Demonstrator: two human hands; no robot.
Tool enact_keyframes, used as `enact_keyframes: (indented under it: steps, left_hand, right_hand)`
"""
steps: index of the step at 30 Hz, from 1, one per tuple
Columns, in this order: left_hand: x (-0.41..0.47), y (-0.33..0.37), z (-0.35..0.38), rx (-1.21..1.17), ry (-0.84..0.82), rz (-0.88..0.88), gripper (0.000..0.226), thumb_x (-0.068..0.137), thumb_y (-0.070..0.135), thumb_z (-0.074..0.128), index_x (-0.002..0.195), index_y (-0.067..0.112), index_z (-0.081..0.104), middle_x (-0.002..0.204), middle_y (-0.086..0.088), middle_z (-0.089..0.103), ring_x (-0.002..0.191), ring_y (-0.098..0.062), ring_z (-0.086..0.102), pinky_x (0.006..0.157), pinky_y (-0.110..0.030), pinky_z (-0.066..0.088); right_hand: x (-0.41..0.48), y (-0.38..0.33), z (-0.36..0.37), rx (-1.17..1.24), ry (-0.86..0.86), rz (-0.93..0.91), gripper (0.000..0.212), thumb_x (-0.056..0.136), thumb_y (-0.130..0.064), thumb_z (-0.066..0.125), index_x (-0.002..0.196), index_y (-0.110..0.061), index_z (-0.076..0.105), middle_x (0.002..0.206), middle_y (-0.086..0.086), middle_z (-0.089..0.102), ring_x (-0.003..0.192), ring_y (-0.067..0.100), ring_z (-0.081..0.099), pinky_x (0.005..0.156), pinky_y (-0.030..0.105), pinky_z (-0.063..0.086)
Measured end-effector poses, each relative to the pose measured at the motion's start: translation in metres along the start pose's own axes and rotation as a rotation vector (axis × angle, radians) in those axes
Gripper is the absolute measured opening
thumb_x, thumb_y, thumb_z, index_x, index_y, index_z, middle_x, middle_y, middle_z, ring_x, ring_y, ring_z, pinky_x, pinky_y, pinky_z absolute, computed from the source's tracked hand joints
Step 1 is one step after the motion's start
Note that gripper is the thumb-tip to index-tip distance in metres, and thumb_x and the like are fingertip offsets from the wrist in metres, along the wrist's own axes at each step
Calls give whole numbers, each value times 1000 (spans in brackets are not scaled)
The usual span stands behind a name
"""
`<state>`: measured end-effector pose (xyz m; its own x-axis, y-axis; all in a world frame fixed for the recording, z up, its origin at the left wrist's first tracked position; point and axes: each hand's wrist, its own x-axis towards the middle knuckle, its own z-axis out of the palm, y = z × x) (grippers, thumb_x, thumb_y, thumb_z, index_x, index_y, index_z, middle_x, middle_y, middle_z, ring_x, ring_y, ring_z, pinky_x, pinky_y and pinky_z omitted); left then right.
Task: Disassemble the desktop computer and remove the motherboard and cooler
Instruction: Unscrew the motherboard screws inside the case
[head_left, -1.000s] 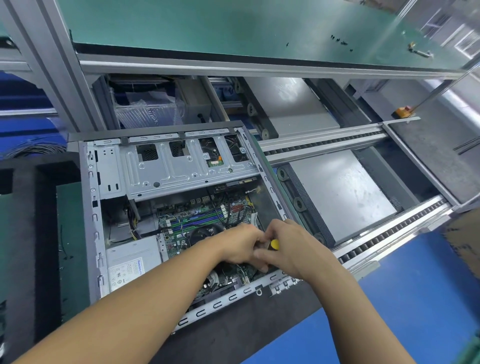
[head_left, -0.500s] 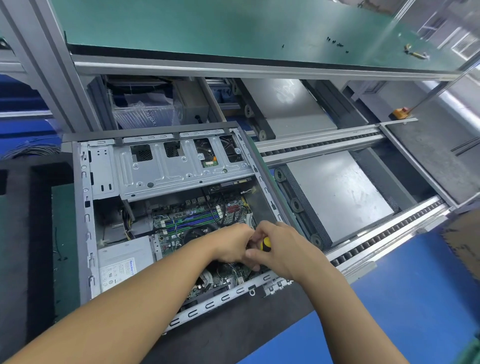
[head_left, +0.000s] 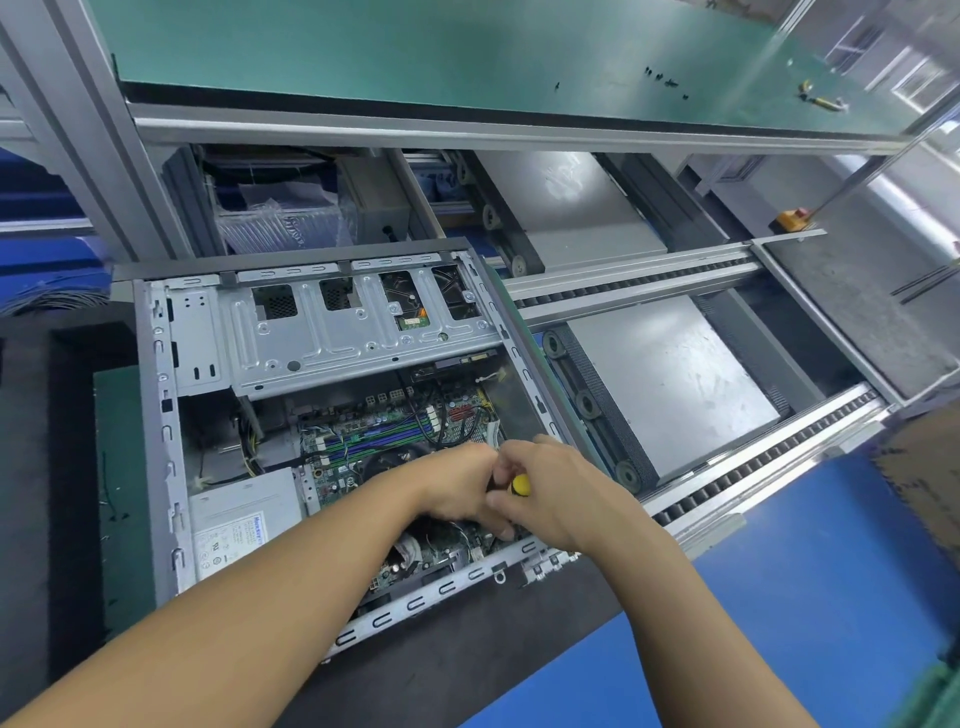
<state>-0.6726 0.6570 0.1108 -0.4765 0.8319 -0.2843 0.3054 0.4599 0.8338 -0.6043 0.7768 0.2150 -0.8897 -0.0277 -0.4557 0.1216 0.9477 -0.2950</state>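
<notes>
An open grey computer case (head_left: 156, 415) lies on its side on dark foam. Inside it the green motherboard (head_left: 374, 436) shows memory slots and black cables. The dark cooler (head_left: 395, 460) is mostly hidden beneath my hands. My right hand (head_left: 561, 499) is closed around a screwdriver with a yellow-and-black handle (head_left: 519, 486), held over the board's lower right part. My left hand (head_left: 457, 483) touches the same handle from the left, fingers curled on it. The screwdriver's tip is hidden.
A silver drive cage (head_left: 337, 332) spans the case's top and a power supply (head_left: 239, 519) sits lower left. A conveyor with rollers (head_left: 587, 400) runs to the right. Loose black screws (head_left: 660, 78) and a small tool (head_left: 821, 98) lie on the green shelf above.
The view has drifted slightly. Both hands stay together on the screwdriver at the same spot over the motherboard, with only small shifts of the fingers.
</notes>
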Motion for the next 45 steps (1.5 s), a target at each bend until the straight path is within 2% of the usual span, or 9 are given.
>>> enact_keyframes:
  steps: [5,12,19,23,26,29,33,39,45]
  left_hand:
    - [0,1,-1,9,-11,43,38,71,31,88,96,14,66,90,-1,71,85,-17,65,77,-37,53]
    - [2,-7,-4,45,-8,35,25,71,32,87,69,24,63,64,13,61,56,3,52,54,-18,39]
    - [3,-5,-1,38,26,90,42,66,36,90,95,19,65,88,3,71,84,-11,65,73,-31,51]
    - [3,-10,-4,75,-8,58,32,69,36,88,71,32,57,69,14,62,61,10,55,53,-12,37]
    - [5,-12,-2,91,-10,28,28,70,33,87,69,25,61,68,10,65,58,2,57,57,-23,44]
    - [6,-9,2,79,20,25,34,68,35,88,82,16,63,74,0,66,67,-15,60,60,-31,49]
    - [4,-7,1,77,7,43,38,66,38,90,80,20,60,73,7,63,65,-6,57,56,-24,43]
    - [2,-7,-4,103,-17,6,27,72,30,87,83,14,69,80,3,73,71,-11,65,67,-29,52]
    - [1,-1,3,80,41,21,36,68,36,88,88,16,65,84,-2,70,78,-17,63,70,-36,53]
  right_hand:
    - [-1,-3,-1,-44,68,70,19,94,-38,62,97,-23,51,92,-2,52,81,21,53,55,29,33]
    - [-2,-2,-6,-66,-44,22,20,88,-13,61,99,-29,62,108,-4,51,97,21,55,82,37,50]
    - [1,-5,-3,-75,91,107,21,91,-38,65,93,-22,52,88,-3,53,73,18,53,51,26,31]
    - [1,-6,-6,-86,31,11,12,91,-19,62,99,-26,56,103,-5,52,96,18,53,68,29,38]
    - [1,-6,-8,-53,-17,-6,18,90,-17,61,105,-26,62,110,-3,54,96,19,52,79,32,47]
    - [0,-7,-6,-44,35,19,17,91,-37,64,104,-26,59,103,-2,54,88,20,55,67,31,43]
    - [1,-7,-2,-83,85,82,18,96,-37,60,101,-21,54,92,0,54,76,18,51,51,25,30]
    - [0,-6,-7,-54,-17,28,22,92,-13,55,108,-25,62,112,-1,53,99,22,55,83,36,49]
    - [2,-8,3,-49,69,49,16,95,-36,59,104,-23,58,102,-2,53,87,20,52,69,30,38]
